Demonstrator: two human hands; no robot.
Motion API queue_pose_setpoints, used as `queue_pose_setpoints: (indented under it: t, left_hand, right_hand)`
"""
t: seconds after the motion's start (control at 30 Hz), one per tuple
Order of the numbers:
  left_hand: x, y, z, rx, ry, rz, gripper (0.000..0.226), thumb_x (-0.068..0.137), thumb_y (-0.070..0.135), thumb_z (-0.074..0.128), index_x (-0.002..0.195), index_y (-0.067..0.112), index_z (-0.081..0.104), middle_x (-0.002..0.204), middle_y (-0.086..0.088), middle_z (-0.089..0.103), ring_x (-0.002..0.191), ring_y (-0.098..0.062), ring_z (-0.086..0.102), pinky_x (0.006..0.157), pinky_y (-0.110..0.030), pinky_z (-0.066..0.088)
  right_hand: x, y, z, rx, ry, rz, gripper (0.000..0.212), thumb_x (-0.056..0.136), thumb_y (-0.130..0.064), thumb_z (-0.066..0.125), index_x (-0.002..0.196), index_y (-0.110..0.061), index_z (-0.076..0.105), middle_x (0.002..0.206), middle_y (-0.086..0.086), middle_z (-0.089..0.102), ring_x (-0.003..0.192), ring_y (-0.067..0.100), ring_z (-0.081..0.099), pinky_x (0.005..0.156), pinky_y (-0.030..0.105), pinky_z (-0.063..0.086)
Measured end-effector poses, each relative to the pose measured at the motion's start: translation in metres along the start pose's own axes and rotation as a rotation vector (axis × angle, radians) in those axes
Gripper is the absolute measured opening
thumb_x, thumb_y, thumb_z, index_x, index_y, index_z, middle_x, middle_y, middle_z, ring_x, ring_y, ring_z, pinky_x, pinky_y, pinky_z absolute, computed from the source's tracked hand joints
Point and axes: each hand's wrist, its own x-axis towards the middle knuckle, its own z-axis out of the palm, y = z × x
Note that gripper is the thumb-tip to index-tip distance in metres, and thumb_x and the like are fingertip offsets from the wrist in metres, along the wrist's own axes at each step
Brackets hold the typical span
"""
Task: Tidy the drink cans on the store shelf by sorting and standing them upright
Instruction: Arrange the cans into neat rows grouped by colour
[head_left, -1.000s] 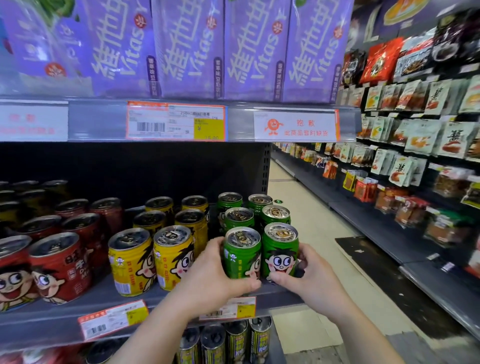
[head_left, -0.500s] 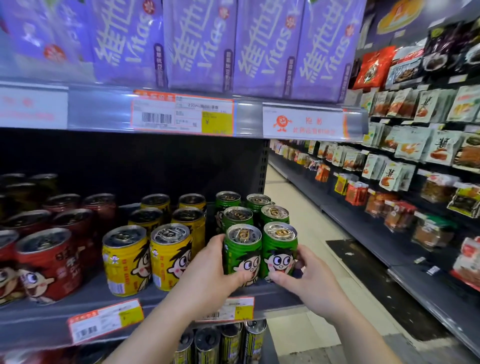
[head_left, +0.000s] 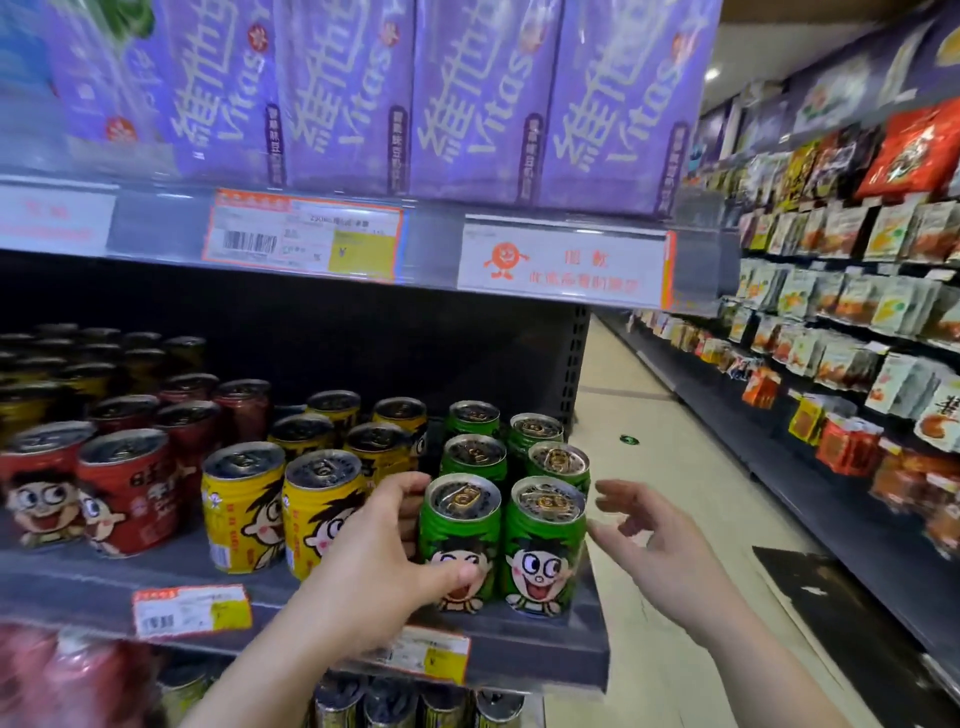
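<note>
My left hand (head_left: 374, 561) wraps the front left green can (head_left: 460, 540), thumb across its printed cartoon face, fingers curled behind the ribbed metal side. My right hand (head_left: 660, 551) hangs just beside the front right green can (head_left: 545, 545), fingers loose and spread, holding nothing. Both cans stand upright at the front edge of the dark metal shelf (head_left: 540, 644), touching each other, shiny pull-tab lids up. More green cans (head_left: 475, 454) line up behind. To the left stand round yellow cans (head_left: 244, 504), then red cans (head_left: 130, 493). Purple cartons (head_left: 483, 98) sit on the shelf above.
</note>
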Motion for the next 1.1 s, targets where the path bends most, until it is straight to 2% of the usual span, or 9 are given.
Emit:
queue_pose_setpoints:
  t: [0.1, 0.2, 0.37, 0.53, 0.67, 0.77, 0.83, 0.97, 1.1]
  left_hand:
    - [-0.003, 0.001, 0.001, -0.032, 0.02, -0.021, 0.094, 0.049, 0.044, 0.088, 0.13, 0.031, 0.041, 0.115, 0.015, 0.062, 0.107, 0.001, 0.058, 0.096, -0.031, 0.049]
    - [-0.006, 0.002, 0.004, -0.065, 0.033, -0.026, 0.093, 0.051, 0.038, 0.089, 0.131, 0.028, 0.041, 0.116, 0.014, 0.062, 0.106, 0.002, 0.059, 0.095, -0.029, 0.05]
    - [-0.009, 0.004, 0.003, -0.121, -0.026, -0.062, 0.109, 0.053, 0.035, 0.089, 0.143, 0.024, 0.029, 0.133, 0.012, 0.053, 0.117, -0.004, 0.054, 0.1, -0.03, 0.046]
    - [-0.003, 0.011, 0.003, 0.002, -0.05, -0.058, 0.118, 0.056, 0.036, 0.088, 0.148, 0.028, 0.014, 0.138, 0.015, 0.046, 0.12, -0.003, 0.05, 0.1, -0.022, 0.04]
    - [0.004, 0.011, -0.002, 0.031, -0.126, -0.033, 0.103, 0.053, 0.04, 0.088, 0.14, 0.035, 0.031, 0.119, 0.021, 0.061, 0.107, 0.005, 0.057, 0.096, -0.022, 0.044]
    - [0.006, 0.009, -0.004, -0.002, -0.175, -0.019, 0.079, 0.053, 0.035, 0.089, 0.118, 0.047, 0.045, 0.108, 0.024, 0.066, 0.1, 0.007, 0.061, 0.093, -0.027, 0.049]
    - [0.007, 0.008, -0.004, -0.03, -0.192, -0.019, 0.077, 0.054, 0.033, 0.089, 0.116, 0.046, 0.046, 0.107, 0.024, 0.067, 0.099, 0.007, 0.061, 0.091, -0.026, 0.05]
    - [0.009, 0.003, -0.006, -0.041, -0.19, -0.017, 0.096, 0.05, 0.044, 0.089, 0.132, 0.04, 0.039, 0.116, 0.021, 0.063, 0.107, 0.004, 0.058, 0.096, -0.028, 0.047]
    - [0.006, 0.001, -0.007, -0.047, -0.215, -0.029, 0.116, 0.045, 0.056, 0.088, 0.142, 0.035, 0.028, 0.131, 0.02, 0.055, 0.119, -0.002, 0.053, 0.104, -0.034, 0.042]
  right_hand:
    - [0.02, 0.004, 0.009, -0.057, -0.095, -0.025, 0.046, 0.075, -0.022, 0.075, 0.118, -0.027, 0.06, 0.099, -0.013, 0.069, 0.081, 0.009, 0.058, 0.076, 0.028, 0.051]
    - [0.032, 0.005, 0.018, -0.013, -0.134, -0.084, 0.046, 0.073, -0.014, 0.077, 0.115, -0.029, 0.064, 0.09, -0.011, 0.072, 0.068, 0.004, 0.053, 0.067, 0.019, 0.048]
    - [0.035, 0.007, 0.019, 0.005, -0.203, -0.094, 0.047, 0.077, -0.011, 0.074, 0.111, -0.037, 0.055, 0.089, -0.015, 0.069, 0.077, 0.009, 0.057, 0.064, 0.009, 0.046]
    - [0.03, 0.005, 0.022, 0.062, -0.24, -0.03, 0.053, 0.08, -0.002, 0.07, 0.123, -0.027, 0.053, 0.099, -0.013, 0.069, 0.08, -0.009, 0.063, 0.065, 0.007, 0.048]
    - [0.03, 0.009, 0.019, -0.042, -0.227, -0.028, 0.043, 0.08, -0.02, 0.071, 0.119, -0.032, 0.059, 0.103, -0.01, 0.07, 0.096, 0.012, 0.063, 0.08, 0.027, 0.054]
    - [0.028, 0.009, 0.015, -0.052, -0.212, -0.039, 0.033, 0.081, -0.02, 0.071, 0.111, -0.029, 0.06, 0.101, -0.013, 0.069, 0.093, 0.004, 0.06, 0.075, 0.016, 0.049]
    - [0.027, 0.008, 0.013, -0.03, -0.214, -0.032, 0.03, 0.082, -0.016, 0.07, 0.109, -0.024, 0.059, 0.095, -0.011, 0.07, 0.084, 0.001, 0.06, 0.068, 0.009, 0.046]
    - [0.032, 0.003, 0.003, 0.177, -0.224, 0.071, 0.027, 0.087, -0.01, 0.064, 0.11, -0.024, 0.061, 0.098, -0.007, 0.073, 0.091, 0.006, 0.066, 0.074, 0.016, 0.048]
    - [0.044, -0.012, 0.0, 0.238, -0.058, 0.064, 0.026, 0.089, -0.014, 0.062, 0.115, -0.021, 0.062, 0.106, -0.001, 0.07, 0.097, 0.006, 0.063, 0.079, 0.019, 0.048]
